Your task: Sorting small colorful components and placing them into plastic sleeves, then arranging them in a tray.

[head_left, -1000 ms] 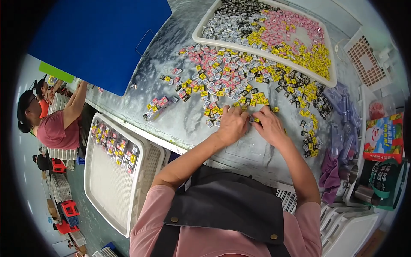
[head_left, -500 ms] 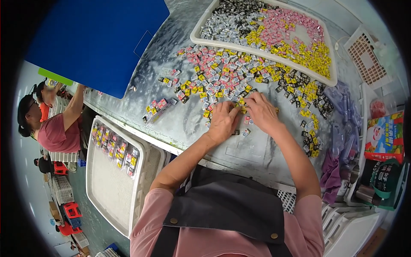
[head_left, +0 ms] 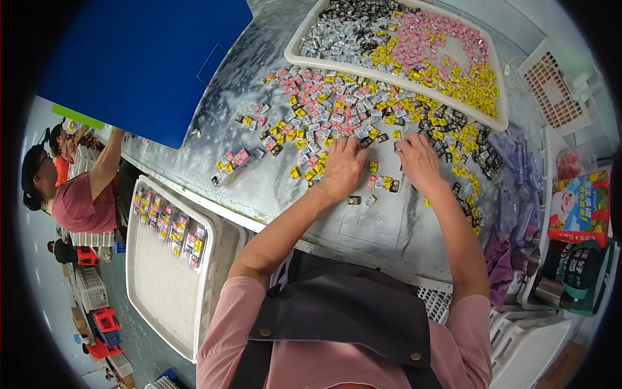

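My left hand bends its fingers down onto the near edge of a loose pile of small rectangular wrapped pieces, coloured pink, yellow, white and black. To its right, my right hand has its fingers drawn together beside a few of these pieces; what they pinch is too small to make out. Between the hands lies a short row of pieces, with a yellow piece just above it. Nearer to me are a black piece and a white piece.
A white tray of sorted pieces stands behind the pile. A filled clear pack lies left; a lower white tray holds more packs. A blue board covers the far left, near a co-worker. Clear plastic packaging lies right.
My hands have moved apart, the right one to the right, the left slightly back. A short row of pieces now shows between them.
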`<act>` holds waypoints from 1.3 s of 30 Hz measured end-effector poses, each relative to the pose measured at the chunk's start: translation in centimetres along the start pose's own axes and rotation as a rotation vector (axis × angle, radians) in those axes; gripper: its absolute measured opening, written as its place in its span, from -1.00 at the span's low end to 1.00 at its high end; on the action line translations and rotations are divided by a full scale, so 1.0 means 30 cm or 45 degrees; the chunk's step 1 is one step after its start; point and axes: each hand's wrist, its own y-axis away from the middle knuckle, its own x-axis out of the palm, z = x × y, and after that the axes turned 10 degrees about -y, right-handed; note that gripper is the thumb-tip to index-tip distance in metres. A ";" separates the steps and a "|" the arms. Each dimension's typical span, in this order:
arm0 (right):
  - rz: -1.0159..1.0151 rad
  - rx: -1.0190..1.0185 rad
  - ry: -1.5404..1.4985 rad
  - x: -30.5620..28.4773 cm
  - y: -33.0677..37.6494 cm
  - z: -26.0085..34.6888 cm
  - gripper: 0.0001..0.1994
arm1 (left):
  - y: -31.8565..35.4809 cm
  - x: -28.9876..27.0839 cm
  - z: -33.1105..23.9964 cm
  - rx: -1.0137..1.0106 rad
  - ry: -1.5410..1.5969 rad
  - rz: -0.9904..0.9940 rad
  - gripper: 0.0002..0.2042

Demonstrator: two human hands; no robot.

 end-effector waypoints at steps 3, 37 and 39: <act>-0.053 0.045 -0.097 -0.051 0.063 0.044 -0.77 | 0.030 -0.023 0.016 0.037 -0.002 0.005 -0.75; 0.176 0.309 -0.397 0.040 -0.026 0.073 -0.79 | 0.066 -0.073 -0.018 -0.028 0.218 0.114 -0.68; 0.164 0.328 -0.393 0.024 0.004 0.033 -0.80 | 0.009 -0.036 -0.005 -0.049 0.215 0.003 -0.76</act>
